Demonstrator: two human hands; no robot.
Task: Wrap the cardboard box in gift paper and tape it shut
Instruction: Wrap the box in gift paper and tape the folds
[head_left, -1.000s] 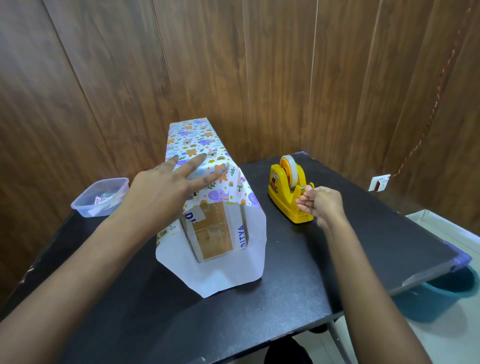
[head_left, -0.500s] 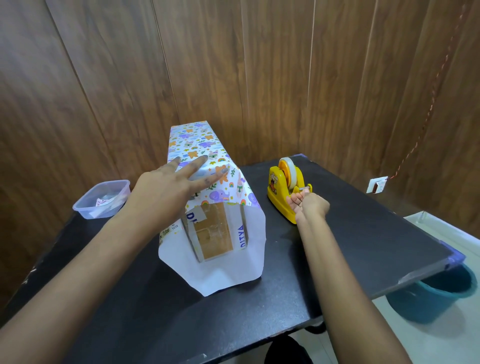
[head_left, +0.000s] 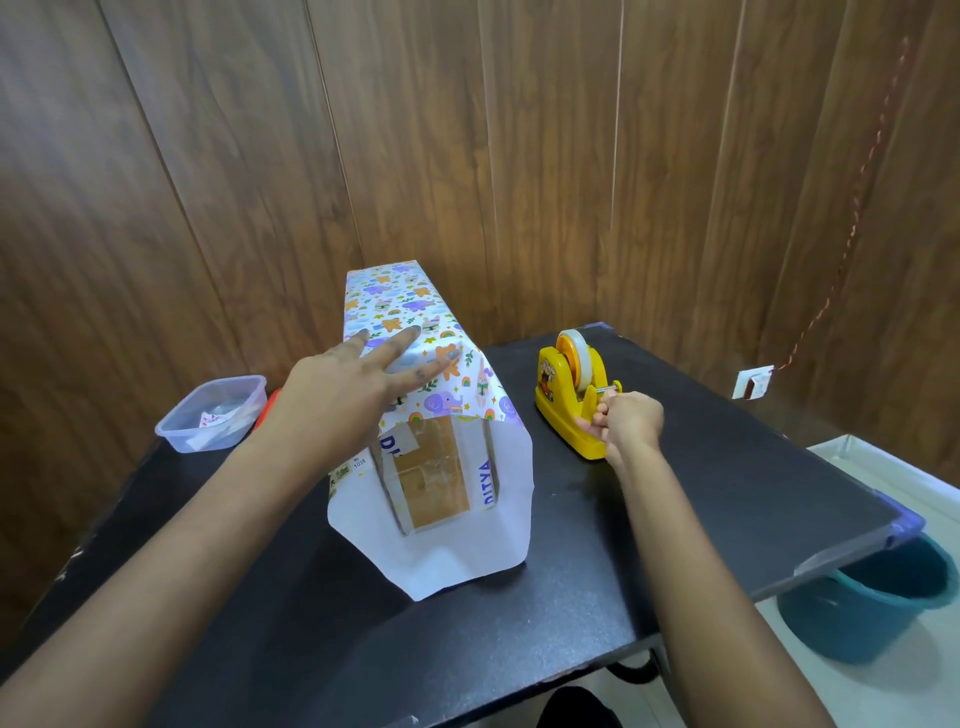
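- The left hand (head_left: 337, 400) stays flat, with straight fingers, on the gift paper (head_left: 395, 301) over the cardboard box (head_left: 436, 478), at the middle of the surface (head_left: 727, 467).
- The right hand (head_left: 626, 423) remains at the near end of the tape dispenser (head_left: 563, 395), fingers curled; if it pinches tape, I cannot tell.
- One box, one dispenser, and one plastic tub (head_left: 213, 415) at far left.

A strip of table (head_left: 571, 519) lies open between the box (head_left: 431, 478) and the tape dispenser (head_left: 558, 395); a plastic tub (head_left: 208, 415) stands left.
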